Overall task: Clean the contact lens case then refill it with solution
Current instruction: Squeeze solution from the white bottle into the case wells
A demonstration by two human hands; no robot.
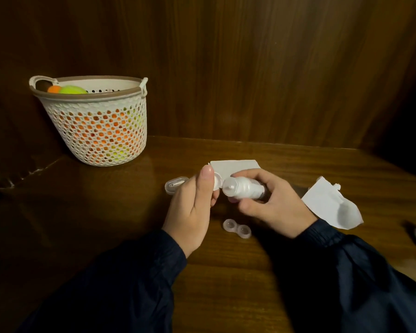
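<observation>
Two stages judged: cleaning apparently finished, refilling not yet begun.
Table [130,212]: wood, bearing all items.
Basket [99,131]: far left, apart, idle.
Tissue [329,205]: crumpled, right, probably used.
Right hand [274,203]: wrapped round solution bottle [243,188], nozzle bared.
Left hand [195,205]: pinching its flip cap [217,180].
Lens case [237,227]: uncapped on the table below both hands; whether its wells hold liquid cannot be told.

dim dark wood desk [226,272] beneath wood-panelled walls [250,68]

Both dark-sleeved arms reach forward; left hand [192,207] raised, thumb upright, its grip pinching; right hand [271,203] curled, fingers wrapped
</observation>
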